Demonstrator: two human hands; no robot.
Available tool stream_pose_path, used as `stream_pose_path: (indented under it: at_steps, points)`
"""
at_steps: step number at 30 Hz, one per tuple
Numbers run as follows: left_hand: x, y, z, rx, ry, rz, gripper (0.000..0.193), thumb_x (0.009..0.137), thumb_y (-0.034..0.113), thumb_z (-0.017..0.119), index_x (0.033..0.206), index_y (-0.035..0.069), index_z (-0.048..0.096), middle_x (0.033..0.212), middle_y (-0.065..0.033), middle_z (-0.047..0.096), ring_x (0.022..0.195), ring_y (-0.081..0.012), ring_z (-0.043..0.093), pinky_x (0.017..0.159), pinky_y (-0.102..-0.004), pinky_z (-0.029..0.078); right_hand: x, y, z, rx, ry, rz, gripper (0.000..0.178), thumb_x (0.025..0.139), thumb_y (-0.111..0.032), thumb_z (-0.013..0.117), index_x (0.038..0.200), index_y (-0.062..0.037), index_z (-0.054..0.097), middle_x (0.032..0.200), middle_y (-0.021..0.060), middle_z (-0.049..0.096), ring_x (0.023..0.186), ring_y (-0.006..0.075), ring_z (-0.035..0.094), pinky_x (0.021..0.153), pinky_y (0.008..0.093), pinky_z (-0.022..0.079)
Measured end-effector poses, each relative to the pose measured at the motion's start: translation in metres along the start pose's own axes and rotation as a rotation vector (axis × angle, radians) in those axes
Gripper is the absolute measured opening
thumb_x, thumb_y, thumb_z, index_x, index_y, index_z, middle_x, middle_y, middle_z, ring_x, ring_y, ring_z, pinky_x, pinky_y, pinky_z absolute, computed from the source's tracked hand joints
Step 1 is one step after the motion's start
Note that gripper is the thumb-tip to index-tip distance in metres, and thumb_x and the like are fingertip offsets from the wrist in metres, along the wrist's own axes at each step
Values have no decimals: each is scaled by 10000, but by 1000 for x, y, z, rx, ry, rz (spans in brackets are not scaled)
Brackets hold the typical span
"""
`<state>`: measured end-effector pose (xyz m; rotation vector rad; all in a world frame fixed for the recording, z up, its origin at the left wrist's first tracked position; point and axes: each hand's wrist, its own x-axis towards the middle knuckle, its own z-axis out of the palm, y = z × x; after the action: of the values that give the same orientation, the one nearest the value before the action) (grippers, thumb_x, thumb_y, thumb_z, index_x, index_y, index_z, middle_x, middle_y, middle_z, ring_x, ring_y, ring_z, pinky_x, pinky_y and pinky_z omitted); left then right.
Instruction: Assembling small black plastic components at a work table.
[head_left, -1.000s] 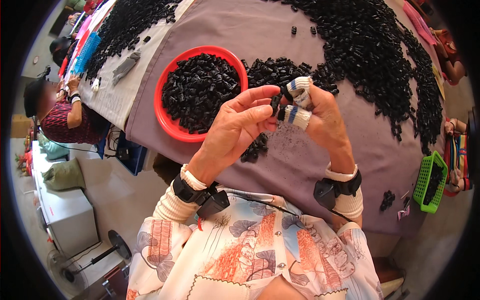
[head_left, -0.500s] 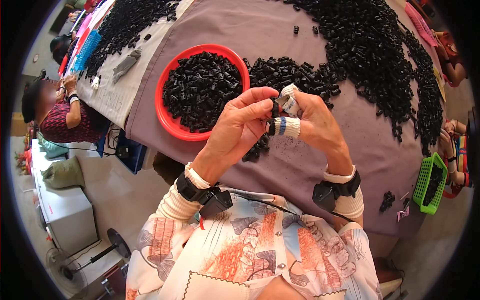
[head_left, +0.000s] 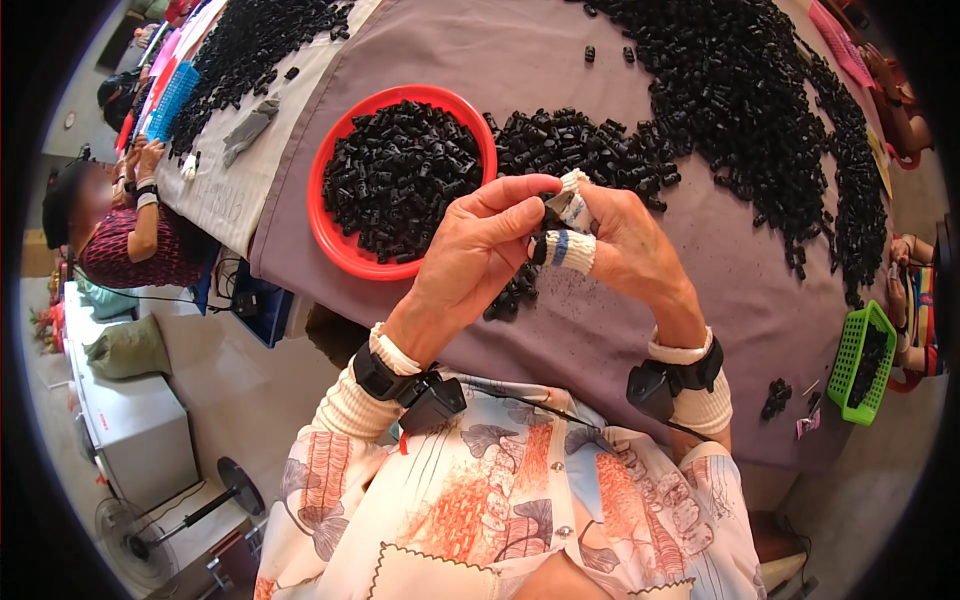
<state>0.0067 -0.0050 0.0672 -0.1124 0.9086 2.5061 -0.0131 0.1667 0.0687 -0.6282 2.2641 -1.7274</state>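
Note:
Both my hands meet over the table, in front of a pile of small black plastic parts (head_left: 575, 150). My left hand (head_left: 480, 245) is closed in a pinch on a small black plastic part (head_left: 546, 222). On the other side of that part, my right hand (head_left: 640, 240) is closed too, with white knitted finger covers (head_left: 570, 250) on its thumb and a finger. Its fingertips touch the same part, which they mostly hide. Left of my hands stands a red round basin (head_left: 318, 190) filled with similar black parts.
A larger heap of black parts (head_left: 730, 110) spreads over the cloth-covered table (head_left: 440, 50) at the far right. A green basket (head_left: 862, 365) stands at the right edge. Another person (head_left: 140, 220) works at the left; further people sit at the right. A fan (head_left: 150, 535) stands lower left.
My hands stay together at nearly the same spot, with the fingertips shifted slightly on the black part. The view has moved a little. The person at the left has raised their hands slightly.

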Motion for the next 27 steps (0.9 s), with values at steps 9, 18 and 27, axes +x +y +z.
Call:
stream_pose_path:
  at_steps: [9, 18, 27]
  points:
    - [0, -4, 2, 60, 36, 18, 211, 883, 42, 545, 1080, -23, 582, 985, -83, 629, 862, -127, 608, 760, -259, 508, -5, 3, 0, -29, -36, -6, 267, 723, -203, 671, 753, 15, 519, 613, 87, 487, 534, 144, 432, 508, 310, 380]
    - [-1, -3, 3, -19, -28, -17, 264, 900, 79, 523, 1148, -13, 534, 934, -92, 631, 838, -141, 628, 766, -280, 524, -4, 1, -2, 28, 36, 47, 396, 656, -300, 759, 731, 11, 526, 595, 49, 471, 543, 120, 429, 501, 292, 369]
    - [1, -4, 0, 27, 2, -5, 256, 899, 82, 526, 1134, -18, 541, 986, -102, 624, 867, -139, 622, 763, -277, 528, -3, 5, -1, 25, 4, 54, 363, 672, -279, 735, 772, 20, 555, 614, 66, 522, 540, 134, 463, 510, 297, 394]
